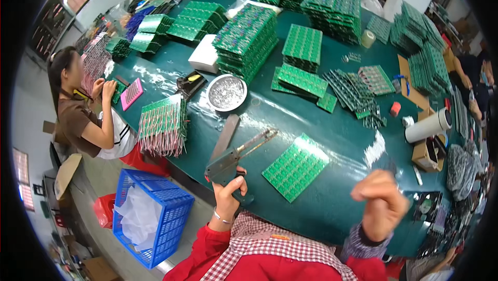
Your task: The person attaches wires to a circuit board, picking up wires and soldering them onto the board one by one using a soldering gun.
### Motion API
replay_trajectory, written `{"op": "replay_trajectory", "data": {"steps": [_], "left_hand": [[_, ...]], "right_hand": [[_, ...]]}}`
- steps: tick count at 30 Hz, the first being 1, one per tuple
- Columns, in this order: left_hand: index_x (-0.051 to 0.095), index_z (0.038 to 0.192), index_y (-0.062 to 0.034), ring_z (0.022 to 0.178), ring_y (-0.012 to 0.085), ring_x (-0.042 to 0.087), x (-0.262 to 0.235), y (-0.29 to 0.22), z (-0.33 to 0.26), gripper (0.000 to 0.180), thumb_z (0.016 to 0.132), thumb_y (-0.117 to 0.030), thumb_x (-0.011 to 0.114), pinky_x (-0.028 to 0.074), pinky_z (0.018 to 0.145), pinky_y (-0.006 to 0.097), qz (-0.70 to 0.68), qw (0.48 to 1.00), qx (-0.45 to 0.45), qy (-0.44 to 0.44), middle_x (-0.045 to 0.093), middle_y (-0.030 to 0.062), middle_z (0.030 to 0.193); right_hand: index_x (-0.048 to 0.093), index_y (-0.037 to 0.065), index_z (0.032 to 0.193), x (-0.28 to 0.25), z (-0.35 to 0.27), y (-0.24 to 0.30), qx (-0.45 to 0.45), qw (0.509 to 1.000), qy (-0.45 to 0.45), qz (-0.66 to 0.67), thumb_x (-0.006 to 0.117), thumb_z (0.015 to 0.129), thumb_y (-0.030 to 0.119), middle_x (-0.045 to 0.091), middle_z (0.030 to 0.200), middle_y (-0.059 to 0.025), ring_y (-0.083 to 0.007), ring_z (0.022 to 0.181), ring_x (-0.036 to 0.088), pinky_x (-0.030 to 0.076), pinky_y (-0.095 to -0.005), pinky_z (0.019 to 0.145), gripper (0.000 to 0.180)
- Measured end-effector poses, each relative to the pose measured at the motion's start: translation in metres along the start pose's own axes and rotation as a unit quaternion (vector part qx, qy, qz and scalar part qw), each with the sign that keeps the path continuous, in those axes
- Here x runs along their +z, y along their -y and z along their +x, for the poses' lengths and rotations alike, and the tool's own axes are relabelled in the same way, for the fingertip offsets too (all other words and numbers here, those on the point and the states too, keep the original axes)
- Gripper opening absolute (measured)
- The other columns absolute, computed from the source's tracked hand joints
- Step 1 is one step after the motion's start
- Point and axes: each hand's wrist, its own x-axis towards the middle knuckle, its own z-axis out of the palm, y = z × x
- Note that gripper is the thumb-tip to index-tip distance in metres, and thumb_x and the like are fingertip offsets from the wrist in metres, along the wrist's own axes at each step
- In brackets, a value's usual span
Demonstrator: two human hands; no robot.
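My left hand (228,190) is wrapped tight around the handle of a grey hand tool (233,159), a plier-like thing whose long metal nose points up and to the right over the dark green table (332,125); I hold it low by the grip so the nose stays free above the surface. My right hand (381,203) is raised at the near right, fingers curled into a loose fist, blurred, and I cannot tell whether anything small sits inside it. Between my two hands, a little farther off, lies a green circuit board panel (294,167), flat and turned on the diagonal, close enough for either hand to reach. Beyond the tool's nose sits a round metal dish of small silvery parts (226,93), set within arm's reach. Stacks of green boards (246,40) fill the far side. At the left edge another person (78,110) sits working, and a blue plastic crate (150,216) stands on the floor near left
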Motion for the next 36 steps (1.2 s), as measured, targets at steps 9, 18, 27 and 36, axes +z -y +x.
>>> {"op": "replay_trajectory", "data": {"steps": [9,18,27,36], "left_hand": [[0.056,0.107,0.0081,0.051,0.0172,0.052,0.012,-0.009,-0.028,0.031,0.080,-0.002,0.065,0.042,0.046,0.028,-0.012,0.999,0.019,-0.024,0.060,0.0146,0.087],[0.056,0.109,0.0068,0.054,0.0168,0.054,0.005,-0.002,-0.031,0.032,0.080,-0.004,0.065,0.043,0.048,0.027,-0.004,1.000,0.002,0.000,0.063,0.0186,0.098],[0.057,0.110,0.0064,0.054,0.0167,0.054,0.004,-0.002,-0.036,0.033,0.079,-0.002,0.065,0.043,0.048,0.027,-0.006,1.000,0.009,0.005,0.063,0.0196,0.096],[0.058,0.108,0.0058,0.056,0.0163,0.055,0.003,-0.003,-0.038,0.031,0.079,-0.002,0.064,0.043,0.048,0.027,-0.014,1.000,0.016,-0.003,0.063,0.0191,0.096]], "right_hand": [[0.069,0.001,0.086,0.025,0.040,0.066,-0.256,0.844,0.320,0.347,0.059,0.092,0.012,0.065,0.083,-0.0128,-0.0247,0.073,0.061,0.056,-0.0351,0.073,0.016],[0.067,0.001,0.084,0.024,0.027,0.071,-0.257,0.831,0.335,0.362,0.059,0.091,0.009,0.064,0.083,-0.0128,-0.0240,0.073,0.059,0.054,-0.0351,0.071,0.014],[0.065,0.001,0.083,0.023,0.025,0.074,-0.241,0.825,0.341,0.381,0.059,0.090,0.007,0.064,0.083,-0.0127,-0.0233,0.073,0.058,0.053,-0.0351,0.069,0.011],[0.062,0.002,0.081,0.023,0.027,0.073,-0.236,0.819,0.343,0.395,0.059,0.089,0.005,0.063,0.083,-0.0126,-0.0227,0.073,0.057,0.051,-0.0351,0.067,0.010]]}}
